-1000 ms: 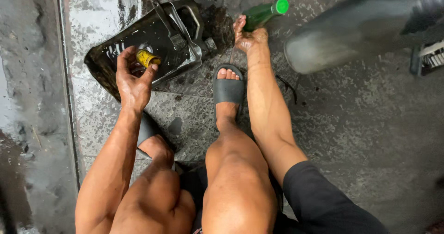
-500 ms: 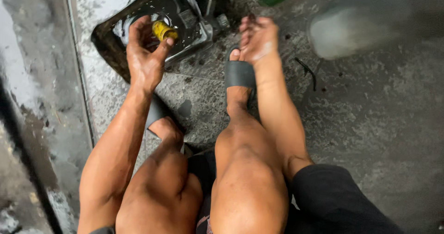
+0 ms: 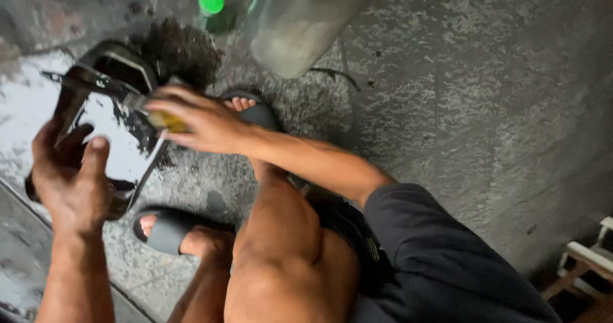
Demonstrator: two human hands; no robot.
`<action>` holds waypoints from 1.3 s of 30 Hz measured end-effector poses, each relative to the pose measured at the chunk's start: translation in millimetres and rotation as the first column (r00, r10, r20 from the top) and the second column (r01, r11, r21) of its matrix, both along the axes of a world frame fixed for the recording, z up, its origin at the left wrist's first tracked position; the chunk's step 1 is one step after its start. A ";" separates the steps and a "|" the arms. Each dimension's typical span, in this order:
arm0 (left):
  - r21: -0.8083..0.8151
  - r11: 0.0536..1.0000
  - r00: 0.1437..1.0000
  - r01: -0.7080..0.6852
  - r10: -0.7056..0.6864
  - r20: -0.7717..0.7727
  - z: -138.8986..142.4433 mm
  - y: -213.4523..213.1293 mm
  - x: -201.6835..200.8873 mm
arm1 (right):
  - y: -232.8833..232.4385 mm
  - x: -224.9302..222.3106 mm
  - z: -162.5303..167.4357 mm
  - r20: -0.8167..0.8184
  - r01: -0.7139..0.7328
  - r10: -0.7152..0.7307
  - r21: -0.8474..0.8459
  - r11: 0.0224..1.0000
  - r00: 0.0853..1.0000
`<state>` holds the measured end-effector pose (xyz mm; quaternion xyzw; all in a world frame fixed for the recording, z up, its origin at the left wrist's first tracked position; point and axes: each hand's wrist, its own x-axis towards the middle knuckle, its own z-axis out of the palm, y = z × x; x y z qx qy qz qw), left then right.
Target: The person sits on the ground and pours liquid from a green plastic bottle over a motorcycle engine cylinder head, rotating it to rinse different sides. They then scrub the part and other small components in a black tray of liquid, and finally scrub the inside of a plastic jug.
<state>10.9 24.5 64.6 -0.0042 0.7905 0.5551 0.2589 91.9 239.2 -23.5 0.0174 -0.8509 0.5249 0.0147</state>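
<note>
Right fingers (image 3: 167, 99) pinched a small yellow cap (image 3: 167, 121); left fingers (image 3: 96, 160) gripped the oily black container (image 3: 108, 125). Judged risk: greasy hold slipping, oil spilling onto the wet floor (image 3: 447, 106).

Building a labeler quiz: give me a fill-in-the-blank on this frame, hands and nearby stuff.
1. The right hand grips a small ____-coloured object over the black metal part.
2. The left hand steadies that part at its ____ end.
3. The bottle lying beyond the part has a ____ cap.
4. Each foot wears a dark ____.

Missing words: yellow; near; green; slide sandal
</note>
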 end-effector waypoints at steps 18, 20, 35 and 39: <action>-0.355 0.917 0.960 0.182 -0.244 -0.137 -112.1 -127.4 1.5 | 393.3 148.6 -29.8 0.043 0.999 -0.999 0.034 0.035 0.034; -0.410 0.892 0.947 0.191 -0.277 -0.162 -110.2 -114.3 8.8 | 354.3 155.5 -28.8 -0.420 0.903 -0.893 0.429 -0.036 0.164; -0.906 0.156 0.390 0.394 -0.921 0.011 -128.9 -44.6 -53.4 | 167.9 173.2 -42.1 0.083 0.480 -0.708 0.679 0.555 0.702; -0.859 0.349 0.429 0.375 -0.887 -0.173 -106.8 -58.8 -55.3 | 158.0 159.3 -14.9 -0.019 0.480 -0.630 0.666 0.571 0.776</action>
